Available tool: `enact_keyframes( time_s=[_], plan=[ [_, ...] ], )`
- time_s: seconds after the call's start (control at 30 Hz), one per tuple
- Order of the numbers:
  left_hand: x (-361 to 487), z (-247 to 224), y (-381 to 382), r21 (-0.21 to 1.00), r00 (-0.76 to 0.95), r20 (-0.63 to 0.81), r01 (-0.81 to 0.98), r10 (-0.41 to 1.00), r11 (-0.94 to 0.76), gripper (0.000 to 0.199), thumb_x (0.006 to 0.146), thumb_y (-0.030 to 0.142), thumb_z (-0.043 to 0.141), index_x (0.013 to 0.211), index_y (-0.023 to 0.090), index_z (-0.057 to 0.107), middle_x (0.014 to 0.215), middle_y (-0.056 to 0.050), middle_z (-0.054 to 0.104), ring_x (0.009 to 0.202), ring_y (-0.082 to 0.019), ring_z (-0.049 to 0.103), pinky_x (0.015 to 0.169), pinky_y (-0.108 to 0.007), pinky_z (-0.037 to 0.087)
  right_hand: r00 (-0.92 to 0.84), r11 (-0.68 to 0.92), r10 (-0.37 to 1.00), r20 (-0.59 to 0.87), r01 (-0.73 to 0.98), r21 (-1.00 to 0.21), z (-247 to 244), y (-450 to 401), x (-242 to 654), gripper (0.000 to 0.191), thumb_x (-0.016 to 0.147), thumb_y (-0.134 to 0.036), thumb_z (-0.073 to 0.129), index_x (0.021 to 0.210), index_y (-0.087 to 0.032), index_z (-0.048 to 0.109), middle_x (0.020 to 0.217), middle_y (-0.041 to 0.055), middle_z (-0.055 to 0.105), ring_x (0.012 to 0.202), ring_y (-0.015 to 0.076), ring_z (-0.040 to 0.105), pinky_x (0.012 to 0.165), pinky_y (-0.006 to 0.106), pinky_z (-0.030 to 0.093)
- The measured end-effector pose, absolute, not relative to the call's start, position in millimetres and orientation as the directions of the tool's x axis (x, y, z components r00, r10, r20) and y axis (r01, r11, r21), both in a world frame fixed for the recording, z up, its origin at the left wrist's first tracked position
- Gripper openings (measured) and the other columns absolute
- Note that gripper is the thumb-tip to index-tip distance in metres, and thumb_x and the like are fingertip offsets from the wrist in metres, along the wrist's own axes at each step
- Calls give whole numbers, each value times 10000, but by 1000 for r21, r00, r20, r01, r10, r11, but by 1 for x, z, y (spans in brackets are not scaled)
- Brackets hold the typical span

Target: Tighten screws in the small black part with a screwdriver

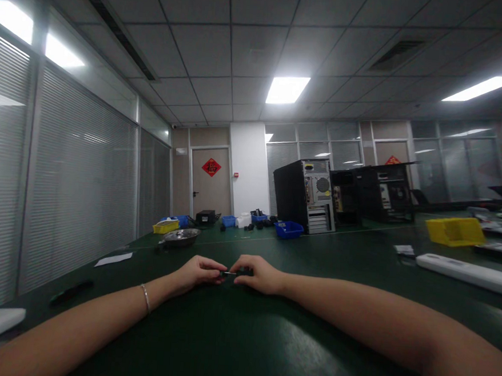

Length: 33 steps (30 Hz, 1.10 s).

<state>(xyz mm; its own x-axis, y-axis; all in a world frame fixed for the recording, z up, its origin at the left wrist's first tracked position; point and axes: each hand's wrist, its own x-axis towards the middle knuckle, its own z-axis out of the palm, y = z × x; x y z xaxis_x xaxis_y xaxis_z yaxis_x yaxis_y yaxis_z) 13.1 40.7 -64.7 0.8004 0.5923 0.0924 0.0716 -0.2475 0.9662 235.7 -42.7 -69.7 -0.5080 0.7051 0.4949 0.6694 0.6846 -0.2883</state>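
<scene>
Just above the green table, my left hand [202, 272] and my right hand [256, 273] meet fingertip to fingertip. A thin bright metal shaft [230, 273] bridges the gap between them, lying about level. It belongs to a slim dark piece whose right end is in my right thumb and fingers. My left thumb and fingers are pinched at the shaft's other end, around something small and dark that they mostly hide. The kind of this small piece cannot be made out. A bracelet circles my left wrist.
A metal bowl [181, 237], white paper [113, 259] and a dark tool [70, 292] lie left. Behind are a blue bin [289, 229] and open computer cases [306, 195]. A yellow bin [455, 231] and a long white bar [468, 273] are right.
</scene>
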Motion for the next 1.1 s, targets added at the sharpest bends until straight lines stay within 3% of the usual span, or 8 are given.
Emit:
enact_keyframes(
  time_s=[0.5, 0.73, 1.1],
  plan=[
    [13, -65, 44, 975, 806, 106, 30, 582, -219, 401, 653, 260, 712, 1016, 110, 629, 961, -120, 661, 885, -196, 618, 900, -366, 413, -495, 671, 713, 497, 686, -279, -69, -43, 235, 297, 783, -330, 598, 1053, -207, 604, 974, 35, 586, 857, 158, 545, 752, 255, 438],
    [13, -64, 39, 961, 817, 62, 105, 574, -255, 418, 640, 294, 714, 1005, 111, 625, 926, -110, 665, 838, -196, 618, 840, -350, 430, -541, 698, 691, 480, 671, -248, -70, -43, 235, 307, 768, -354, 613, 1038, -210, 613, 940, 29, 582, 844, 157, 547, 744, 252, 433],
    [14, -73, 58, 976, 732, 203, -97, 650, -196, 334, 630, 221, 729, 918, 145, 577, 878, -45, 611, 777, -131, 583, 750, -272, 427, -404, 602, 771, 493, 714, -357, -67, -45, 234, 278, 796, -348, 564, 1030, -210, 620, 971, 34, 592, 852, 169, 536, 735, 269, 436]
  ],
)
